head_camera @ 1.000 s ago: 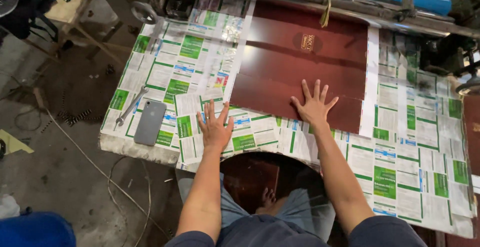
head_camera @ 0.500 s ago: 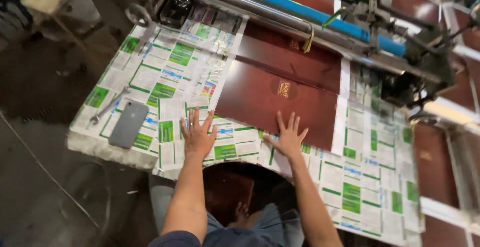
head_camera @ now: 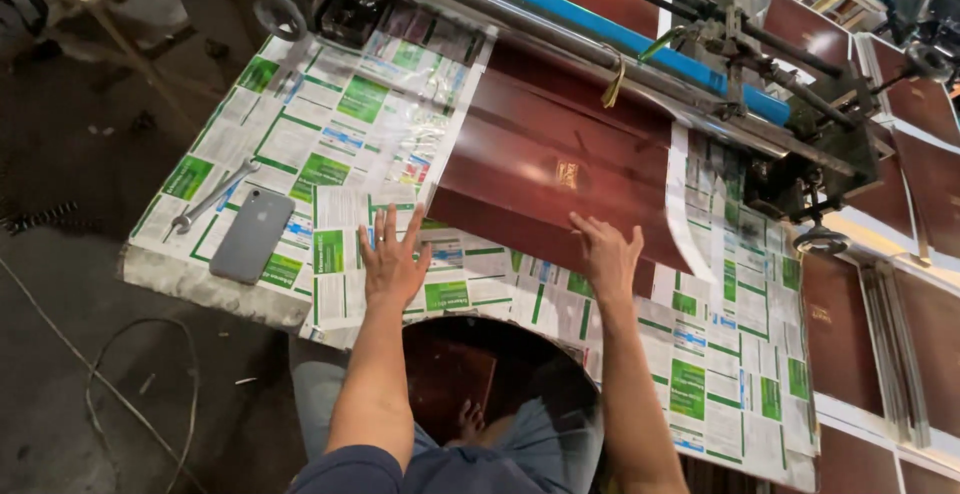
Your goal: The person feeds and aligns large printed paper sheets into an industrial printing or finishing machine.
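**Hands flat as the red sheet feeds into the rollers**

Since the earlier frames we see the glossy dark red cover sheet (head_camera: 560, 169) drawn further under the machine, and our right hand has slid from well onto it to its near edge.

At the far left a silver spanner (head_camera: 212, 195) lies on the newspaper-covered work table (head_camera: 700, 354), with a grey smartphone (head_camera: 253, 235) just beside it, face down near the table's front edge. Bare newsprint lies between the phone and our left hand (head_camera: 392, 263).

That hand lies palm down on the paper, fingers spread wide and pointing away from us, arm stretched straight forward, close to the sheet's near left corner; we cannot tell whether it touches.

Our right hand (head_camera: 610, 254) is also flat and open, fingers loosely splayed, fingertips resting on the sheet's near edge. The sheet's far end runs under the steel roller with a blue bar (head_camera: 600, 29).

Further right, newsprint stretches open to the table's edge, where more dark red boards (head_camera: 850, 314) lie stacked.
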